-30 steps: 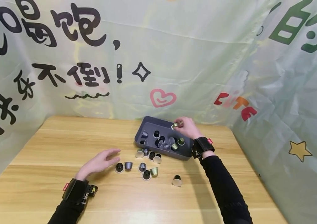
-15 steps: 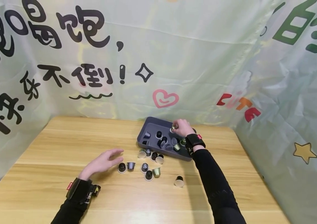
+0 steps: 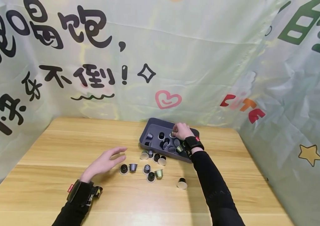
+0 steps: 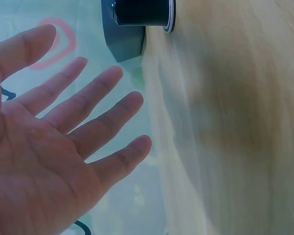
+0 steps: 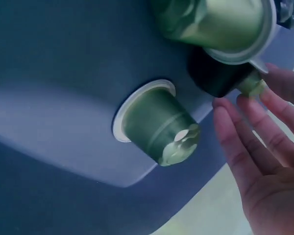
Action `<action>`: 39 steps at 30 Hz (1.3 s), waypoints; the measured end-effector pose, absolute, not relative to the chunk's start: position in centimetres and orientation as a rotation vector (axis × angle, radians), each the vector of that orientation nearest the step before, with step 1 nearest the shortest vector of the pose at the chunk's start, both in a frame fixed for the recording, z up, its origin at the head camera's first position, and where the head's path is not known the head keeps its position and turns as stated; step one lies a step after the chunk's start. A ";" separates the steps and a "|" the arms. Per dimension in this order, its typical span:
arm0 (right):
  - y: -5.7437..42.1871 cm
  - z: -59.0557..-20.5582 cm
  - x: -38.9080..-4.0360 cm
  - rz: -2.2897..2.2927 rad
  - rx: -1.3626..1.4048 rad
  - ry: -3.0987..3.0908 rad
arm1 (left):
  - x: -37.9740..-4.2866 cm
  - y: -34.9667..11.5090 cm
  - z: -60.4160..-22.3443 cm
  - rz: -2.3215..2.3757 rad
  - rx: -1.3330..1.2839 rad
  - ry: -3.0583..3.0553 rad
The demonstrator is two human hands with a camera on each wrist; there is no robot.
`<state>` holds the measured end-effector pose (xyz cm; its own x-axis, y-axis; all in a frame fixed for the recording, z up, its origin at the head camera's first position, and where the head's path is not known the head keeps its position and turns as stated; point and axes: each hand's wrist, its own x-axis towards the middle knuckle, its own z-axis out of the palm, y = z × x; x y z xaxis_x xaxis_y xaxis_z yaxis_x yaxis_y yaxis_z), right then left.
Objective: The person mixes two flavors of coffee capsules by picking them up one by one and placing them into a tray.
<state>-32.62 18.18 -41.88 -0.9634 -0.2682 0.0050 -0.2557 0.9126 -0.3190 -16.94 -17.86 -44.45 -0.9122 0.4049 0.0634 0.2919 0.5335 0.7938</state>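
Over the dark grey tray (image 3: pixel 150 126), my right hand (image 3: pixel 182 131) pinches a green coffee capsule (image 3: pixel 172 135) low above the tray floor. In the right wrist view, that capsule (image 5: pixel 254 86) shows at the fingertips, partly hidden behind a black capsule (image 5: pixel 213 73). Another green capsule (image 5: pixel 159 126) and a larger-looking green capsule (image 5: pixel 225 22) are close to the camera there. My left hand (image 3: pixel 105 161) hovers with fingers spread and holds nothing. Nearest to it on the table are a black capsule (image 3: pixel 124 169) and a grey-blue capsule (image 3: pixel 132 167).
Several capsules lie inside the tray, among them a black one (image 3: pixel 161 135). More stand or lie before it on the wooden table (image 3: pixel 86 135), including a green capsule (image 3: pixel 159 174) and a lone black capsule (image 3: pixel 182 183). Printed cloth (image 3: pixel 205 62) hangs behind and beside the table.
My right hand has moved down and toward me within the tray, carrying the green capsule. The left hand keeps its pose near the loose capsules. The head view has shifted slightly.
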 end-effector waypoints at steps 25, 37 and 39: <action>22.0 -38.7 -20.7 -1.056 -0.786 2.734 | -16.9 -17.5 -44.0 1.356 0.636 2.634; 22.9 -40.0 -17.8 -1.044 -0.826 2.611 | -16.8 -17.6 -43.9 1.366 0.605 2.649; 23.0 -40.1 -17.6 -1.042 -0.828 2.592 | -16.8 -17.6 -43.9 1.376 0.602 2.649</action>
